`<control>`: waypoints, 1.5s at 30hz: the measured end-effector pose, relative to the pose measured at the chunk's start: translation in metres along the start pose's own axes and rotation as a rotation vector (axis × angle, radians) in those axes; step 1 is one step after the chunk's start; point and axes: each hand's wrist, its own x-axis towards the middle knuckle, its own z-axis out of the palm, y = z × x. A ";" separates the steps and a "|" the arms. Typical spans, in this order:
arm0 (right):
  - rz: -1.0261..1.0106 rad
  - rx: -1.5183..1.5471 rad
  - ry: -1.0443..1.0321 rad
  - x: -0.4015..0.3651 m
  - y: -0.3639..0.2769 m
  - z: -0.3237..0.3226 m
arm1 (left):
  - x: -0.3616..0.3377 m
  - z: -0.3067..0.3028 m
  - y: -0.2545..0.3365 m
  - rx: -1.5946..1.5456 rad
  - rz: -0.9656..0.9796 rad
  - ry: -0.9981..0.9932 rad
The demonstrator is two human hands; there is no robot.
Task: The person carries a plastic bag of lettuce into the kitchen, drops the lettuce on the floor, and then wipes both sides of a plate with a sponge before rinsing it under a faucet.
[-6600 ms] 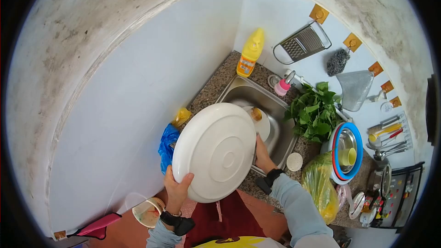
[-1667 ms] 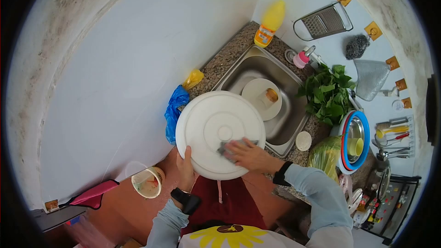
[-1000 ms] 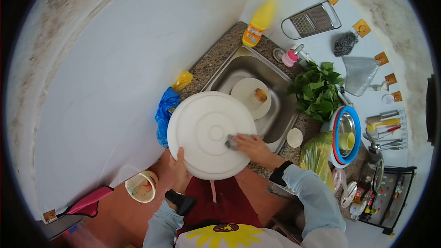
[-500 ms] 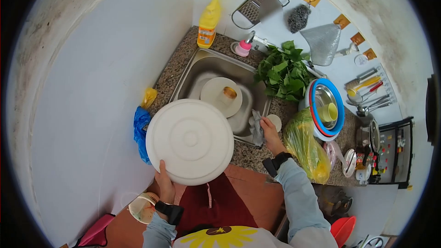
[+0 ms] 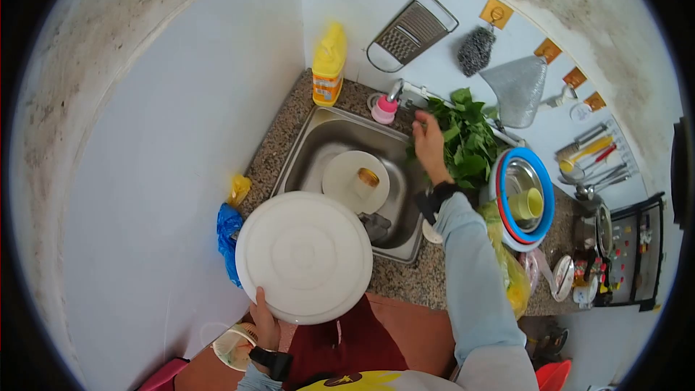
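Note:
My left hand (image 5: 266, 324) grips the lower edge of a large round white lid (image 5: 304, 253), its thumb on top. The lid is held out over the near left corner of the steel sink (image 5: 288, 150). My right hand (image 5: 428, 145) holds nothing and hovers above the far right side of the sink, fingers slightly apart. It is close to the tap's pink spout (image 5: 385, 108) and a bunch of green leaves (image 5: 467, 134). In the sink are a white plate (image 5: 339, 174), a small vessel with a brownish-gold end (image 5: 368, 177) on it, and a crumpled grey cloth (image 5: 375, 226).
A yellow bottle (image 5: 329, 65) stands in the far left corner of the counter. To the right are stacked basins (image 5: 546, 210) and a yellow plastic bag (image 5: 512, 282). A blue bag (image 5: 228, 242) is at the left; a grater (image 5: 413, 29) hangs on the wall.
My right hand let go of the grey cloth, which now lies in the sink, and moved up toward the tap. The left hand still holds the lid. The view has shifted slightly.

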 end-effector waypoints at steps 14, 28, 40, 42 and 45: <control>0.018 0.101 -0.078 -0.006 0.005 0.050 | -0.012 0.021 0.017 0.011 -0.011 0.164; 0.558 0.652 -0.578 0.007 0.005 0.094 | -0.011 0.011 0.010 0.092 -0.003 0.176; 0.551 0.341 -1.160 -0.155 -0.025 0.094 | -0.012 0.026 0.016 0.041 0.018 0.226; 0.541 0.386 -1.117 -0.158 -0.031 0.090 | -0.013 0.039 0.027 0.027 0.024 0.251; 0.603 0.148 -0.933 -0.156 -0.029 0.079 | -0.003 0.053 0.034 -0.015 0.002 0.226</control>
